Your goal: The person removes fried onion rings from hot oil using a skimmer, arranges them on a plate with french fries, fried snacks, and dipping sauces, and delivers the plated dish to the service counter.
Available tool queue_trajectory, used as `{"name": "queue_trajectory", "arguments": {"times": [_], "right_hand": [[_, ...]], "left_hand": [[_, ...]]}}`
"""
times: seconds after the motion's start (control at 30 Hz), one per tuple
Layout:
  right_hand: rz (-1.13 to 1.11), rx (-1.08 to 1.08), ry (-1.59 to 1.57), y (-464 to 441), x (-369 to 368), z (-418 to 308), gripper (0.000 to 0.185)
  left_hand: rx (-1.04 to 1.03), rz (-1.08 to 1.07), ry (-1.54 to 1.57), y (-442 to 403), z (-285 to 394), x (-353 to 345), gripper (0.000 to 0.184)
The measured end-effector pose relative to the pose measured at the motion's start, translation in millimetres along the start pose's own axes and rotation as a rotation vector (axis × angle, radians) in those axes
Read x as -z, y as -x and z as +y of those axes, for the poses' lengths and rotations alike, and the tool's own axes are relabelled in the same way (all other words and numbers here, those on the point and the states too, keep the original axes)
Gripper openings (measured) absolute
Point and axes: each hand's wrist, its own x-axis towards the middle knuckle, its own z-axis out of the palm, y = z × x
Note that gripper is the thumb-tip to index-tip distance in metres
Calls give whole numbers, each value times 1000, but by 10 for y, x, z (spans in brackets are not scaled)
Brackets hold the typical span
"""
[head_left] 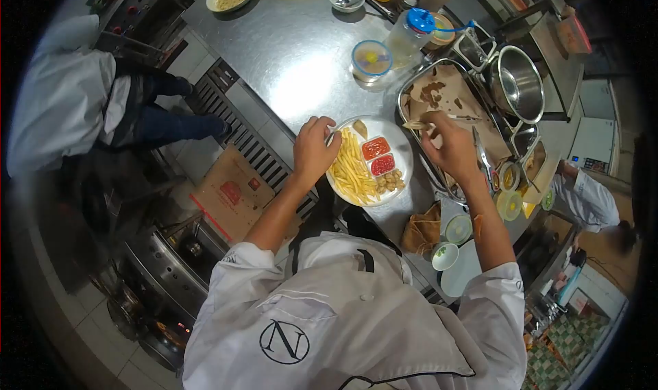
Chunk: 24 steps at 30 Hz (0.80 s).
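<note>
One small, pale bit of food (413, 125) points left, pinched in my right hand (449, 147). The plate (404, 150) is to its left, closer to my half-curled left hand (314, 150); I can't tell if that one holds anything.

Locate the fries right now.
In the head view, the fries lie on the left side of the plate, between the left hand and the red sauces.
</note>
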Motion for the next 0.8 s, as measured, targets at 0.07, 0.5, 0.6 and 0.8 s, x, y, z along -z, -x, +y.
{"name": "queue_trajectory", "arguments": {"times": [0.07,0.5,0.6,0.8], "right_hand": [[-247,202,12,-251,-40,-185,29],[-659,442,316,-1101,-1280,-63,31],[-541,387,200,-1115,-1034,-576,49],[-329,499,-76,-791,-849,-1596,25]], "left_hand": [[5,21,8,143,-70,119,19],[129,341,-1,1405,-1014,853,17],[225,454,-40,1930,-1217,905,23],[602,577,-79,3296,-1634,637,35]]}}
